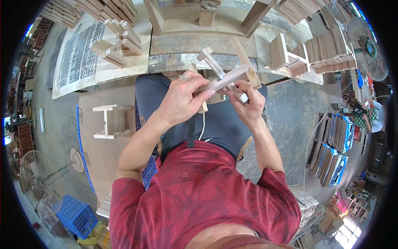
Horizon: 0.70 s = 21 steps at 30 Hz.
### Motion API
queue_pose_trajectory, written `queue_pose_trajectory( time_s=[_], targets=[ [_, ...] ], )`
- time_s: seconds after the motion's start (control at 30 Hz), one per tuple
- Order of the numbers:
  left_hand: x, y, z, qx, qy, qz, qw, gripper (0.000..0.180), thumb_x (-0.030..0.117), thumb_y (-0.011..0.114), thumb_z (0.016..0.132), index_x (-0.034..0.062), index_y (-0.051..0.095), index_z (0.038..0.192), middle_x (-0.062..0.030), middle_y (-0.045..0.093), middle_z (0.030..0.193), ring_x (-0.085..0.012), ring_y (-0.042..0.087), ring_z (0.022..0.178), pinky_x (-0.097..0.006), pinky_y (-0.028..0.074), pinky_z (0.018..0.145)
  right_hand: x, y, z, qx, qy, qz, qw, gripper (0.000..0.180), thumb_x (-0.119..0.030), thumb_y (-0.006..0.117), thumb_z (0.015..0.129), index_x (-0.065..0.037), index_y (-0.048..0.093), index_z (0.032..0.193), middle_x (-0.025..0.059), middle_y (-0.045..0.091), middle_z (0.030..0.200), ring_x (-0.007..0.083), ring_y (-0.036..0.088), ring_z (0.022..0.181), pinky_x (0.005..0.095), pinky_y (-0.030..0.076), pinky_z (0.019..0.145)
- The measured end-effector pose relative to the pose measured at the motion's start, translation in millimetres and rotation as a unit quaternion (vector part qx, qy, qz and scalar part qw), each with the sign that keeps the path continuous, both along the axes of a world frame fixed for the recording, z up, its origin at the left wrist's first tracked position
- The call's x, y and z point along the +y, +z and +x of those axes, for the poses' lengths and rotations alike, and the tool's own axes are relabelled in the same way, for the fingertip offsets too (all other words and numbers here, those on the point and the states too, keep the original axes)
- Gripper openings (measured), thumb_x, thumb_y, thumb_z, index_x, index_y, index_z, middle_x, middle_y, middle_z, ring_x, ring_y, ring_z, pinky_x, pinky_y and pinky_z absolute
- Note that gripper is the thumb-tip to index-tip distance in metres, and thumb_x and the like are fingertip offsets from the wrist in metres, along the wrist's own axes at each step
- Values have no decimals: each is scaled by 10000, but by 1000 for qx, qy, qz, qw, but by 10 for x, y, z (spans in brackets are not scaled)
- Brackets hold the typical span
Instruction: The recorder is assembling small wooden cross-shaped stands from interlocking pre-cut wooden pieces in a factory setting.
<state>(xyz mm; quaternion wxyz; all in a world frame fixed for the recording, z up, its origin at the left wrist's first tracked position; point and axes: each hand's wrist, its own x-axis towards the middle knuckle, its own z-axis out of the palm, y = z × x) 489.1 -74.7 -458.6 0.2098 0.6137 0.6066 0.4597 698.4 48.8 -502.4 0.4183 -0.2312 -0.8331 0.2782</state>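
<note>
My left hand (182,97) is closed around a pale wooden bar (234,78), which slants up to the right above my lap. Just past the bar, a T-shaped wooden piece (212,63) rises toward the workbench; whether it is joined to the bar I cannot tell. Below my left fingers, the end of another wooden stick (202,108) shows. A tiny light tip pokes out by the left knuckles, too small to name. My right hand (251,101) pinches a short wooden block (239,95) under the bar. Beside it a flat wooden board (245,62) leans against the bench edge.
Ahead stands the workbench (124,76) with stacked sticks (124,39) at left and an H-shaped wooden frame (290,56) at right. Similar frames (110,120) stand on a board at left. Fans, a blue crate (76,216) and a hanging cord (311,143) lie around.
</note>
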Motion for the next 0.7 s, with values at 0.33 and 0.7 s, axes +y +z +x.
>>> queue_pose_trajectory(
  time_s=[0.33, 0.7],
  targets=[
    [125, -85, -190, -235, -30, -199, 951, 267, 220, 708, 987, -33, 732, 1065, -52, 733, 951, -60, 630, 763, -231, 502, 674, 16, 25, -139, 20, 49, 86, 995, 334, 56, 835, 712, -40, 557, 871, 143, 724, 971, 299, 717, 783, 353, 569, 643],
    [185, -228, -317, -305, -42, -223, 925, 304, 291, 702, 982, 2, 746, 1063, -59, 751, 856, -78, 650, 714, -229, 525, 641, -25, 43, -206, 31, 32, 40, 998, 288, 34, 815, 750, -28, 578, 901, 144, 735, 980, 300, 726, 798, 355, 575, 663]
  ],
)
